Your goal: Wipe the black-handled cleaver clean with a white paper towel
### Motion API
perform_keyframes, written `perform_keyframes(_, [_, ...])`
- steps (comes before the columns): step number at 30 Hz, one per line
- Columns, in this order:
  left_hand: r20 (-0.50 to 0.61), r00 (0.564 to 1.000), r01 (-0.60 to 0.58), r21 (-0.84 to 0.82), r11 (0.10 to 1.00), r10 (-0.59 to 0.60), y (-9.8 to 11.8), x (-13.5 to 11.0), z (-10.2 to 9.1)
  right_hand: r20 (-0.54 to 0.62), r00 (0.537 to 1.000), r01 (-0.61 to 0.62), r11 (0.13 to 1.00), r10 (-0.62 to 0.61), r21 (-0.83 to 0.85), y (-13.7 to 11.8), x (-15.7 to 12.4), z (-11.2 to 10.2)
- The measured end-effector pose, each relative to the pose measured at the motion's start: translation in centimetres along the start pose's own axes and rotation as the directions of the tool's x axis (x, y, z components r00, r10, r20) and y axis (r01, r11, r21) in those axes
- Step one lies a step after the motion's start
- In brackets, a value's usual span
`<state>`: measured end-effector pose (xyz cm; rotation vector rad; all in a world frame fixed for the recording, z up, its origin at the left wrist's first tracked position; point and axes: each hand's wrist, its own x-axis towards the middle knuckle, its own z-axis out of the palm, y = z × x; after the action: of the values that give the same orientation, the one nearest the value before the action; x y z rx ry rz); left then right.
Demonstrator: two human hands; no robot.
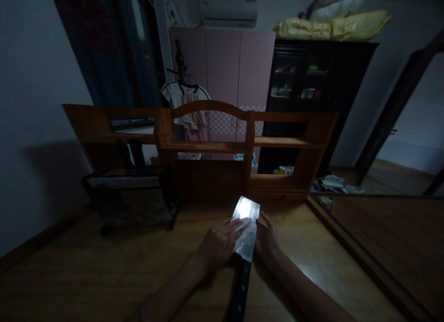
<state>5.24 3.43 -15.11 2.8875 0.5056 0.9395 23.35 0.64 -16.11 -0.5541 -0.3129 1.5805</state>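
Both forearms angle inward toward the far edge of the surface — the left hand palm down, fingers extended; the right hand beside it, loosely curved.

We see a silvery blade, a pale-dotted black handle and a honey-brown surface. We also see a pink wardrobe with a pink-and-white checked band, a black cabinet and yellow bags.

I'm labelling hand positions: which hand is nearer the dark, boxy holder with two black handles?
Left. The left hand is on the silvery rectangular cleaver blade, right of the dark holder; the right hand is farther right, at the blade's right edge.
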Motion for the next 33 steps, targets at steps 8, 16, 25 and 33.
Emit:
perform_keyframes(8, [-0.216,0.900,0.366,-0.095,0.926,-0.378,-1.2,-0.8,0.2,-0.007,1.000,-0.014,0.999,0.014,0.032,-0.1,0.1,-0.6])
perform_keyframes(16, [0.116,0.974,-0.184,-0.090,0.979,0.194,1.4,0.0,-0.5,-0.064,0.997,-0.041,0.995,0.035,-0.095,-0.4,-0.2,-0.4])
perform_keyframes(25, [0.196,0.977,-0.098,0.062,0.993,0.084,1.8,1.0,-1.2,-0.096,0.995,0.002,1.000,0.000,0.026,0.0,0.5,-0.5])
perform_keyframes(33, [-0.241,0.924,0.306,0.006,0.952,-0.296,-1.7,-0.3,-0.3,-0.019,1.000,0.003,1.000,-0.003,0.009,0.0,0.0,-0.6])
